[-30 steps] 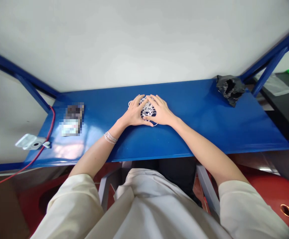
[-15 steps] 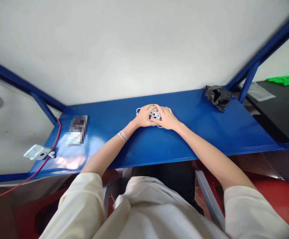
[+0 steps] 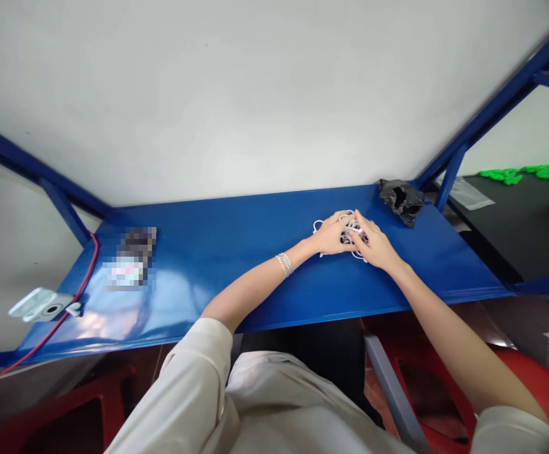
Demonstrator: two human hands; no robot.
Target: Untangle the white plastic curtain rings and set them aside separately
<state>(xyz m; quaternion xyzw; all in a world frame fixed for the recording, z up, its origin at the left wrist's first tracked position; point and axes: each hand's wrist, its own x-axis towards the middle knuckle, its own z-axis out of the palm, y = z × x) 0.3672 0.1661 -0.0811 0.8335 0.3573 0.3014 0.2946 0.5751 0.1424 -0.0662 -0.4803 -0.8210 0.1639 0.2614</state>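
A loose tangle of white cord (image 3: 354,232) lies on the right half of the blue table (image 3: 236,246). My left hand (image 3: 332,237) cups it from the left, and my right hand (image 3: 377,244) cups it from the right. The fingers of both hands curve round the bundle, with the fingertips close together at its far side. White loops stick out past the left hand and below, between the palms. Part of the bundle is hidden under the hands.
A crumpled black plastic bag (image 3: 402,202) sits at the table's back right. A pixelated flat object (image 3: 132,258) lies on the left. Near the left edge are a white camera-like device (image 3: 42,305) and a red cable (image 3: 73,299). Green items (image 3: 530,174) rest on a dark table at right.
Both hands have moved to the right along the table with the white cord between them, closer to the black bag. The view has shifted slightly too.
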